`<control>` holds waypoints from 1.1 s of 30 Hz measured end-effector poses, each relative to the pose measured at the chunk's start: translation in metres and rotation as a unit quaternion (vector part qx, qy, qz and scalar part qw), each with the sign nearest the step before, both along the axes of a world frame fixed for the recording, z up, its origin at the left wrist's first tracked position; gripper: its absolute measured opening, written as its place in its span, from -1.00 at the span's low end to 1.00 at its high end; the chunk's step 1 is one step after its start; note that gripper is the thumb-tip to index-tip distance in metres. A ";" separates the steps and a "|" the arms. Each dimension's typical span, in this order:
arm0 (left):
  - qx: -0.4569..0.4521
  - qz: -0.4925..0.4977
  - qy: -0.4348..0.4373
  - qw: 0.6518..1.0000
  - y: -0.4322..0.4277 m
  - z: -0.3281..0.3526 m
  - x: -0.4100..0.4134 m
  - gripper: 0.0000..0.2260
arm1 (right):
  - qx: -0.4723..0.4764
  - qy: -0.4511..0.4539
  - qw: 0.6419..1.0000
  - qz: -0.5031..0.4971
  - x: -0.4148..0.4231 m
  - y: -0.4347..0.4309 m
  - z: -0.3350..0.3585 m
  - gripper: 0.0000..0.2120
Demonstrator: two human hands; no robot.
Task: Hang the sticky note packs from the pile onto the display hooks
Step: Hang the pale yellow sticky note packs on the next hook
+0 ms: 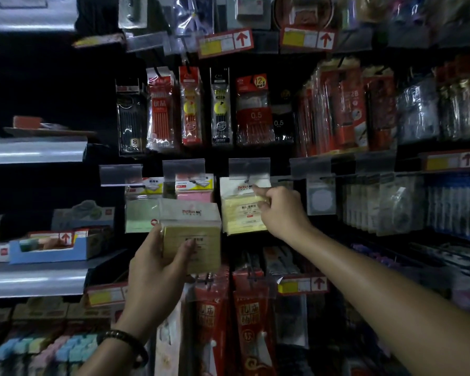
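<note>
A: What is around the hands on this display?

B: Above hangs a row of pen packs (190, 107). Under it are clear price holders (249, 168). Below them a green pack (141, 215) and a pink pack (194, 195) of notes hang side by side. At the left a blue carton (49, 248) stands on a shelf (36, 280), and low in the middle hang red packs (250, 321). The pack that is held up covers the lower part of the pink pack and a corner of the green one.

A: Where is that pack, against the fingers?

B: The left hand (158, 270) grips a yellow sticky note pack (192, 237) from below. The thumb lies across its front and the fingers are at its left edge. It is in the air before the display, left of the hook (247, 180) and lower. A hung yellow pack (242, 210) is already on that hook. The right hand (280, 210) is at its right edge, with the forefinger stretched onto the white header card and the other fingers curled.

A: Does the right hand hold it?

B: I cannot tell, because the hand covers that edge. The scene is dark and the printing on the packs is too small to read. Both arms are cut by the lower frame.
</note>
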State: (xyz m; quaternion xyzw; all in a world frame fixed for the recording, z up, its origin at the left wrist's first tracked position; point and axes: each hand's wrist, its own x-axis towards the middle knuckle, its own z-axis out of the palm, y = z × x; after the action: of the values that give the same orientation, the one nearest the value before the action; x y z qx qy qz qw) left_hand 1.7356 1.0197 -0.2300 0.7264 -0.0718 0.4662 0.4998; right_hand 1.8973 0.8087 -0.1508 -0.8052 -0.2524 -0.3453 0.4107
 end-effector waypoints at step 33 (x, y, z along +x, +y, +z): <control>-0.010 -0.085 -0.096 0.992 -0.069 0.029 0.069 -0.45 | 0.231 -0.063 0.952 0.188 -0.032 -0.007 -0.040 -0.59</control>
State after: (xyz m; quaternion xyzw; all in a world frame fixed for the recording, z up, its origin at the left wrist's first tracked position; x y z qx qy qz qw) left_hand 1.8049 0.9508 -0.2014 0.6645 -0.1757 0.4903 0.5358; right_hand 1.8655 0.8019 -0.1906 -0.6025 -0.3381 -0.3610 0.6265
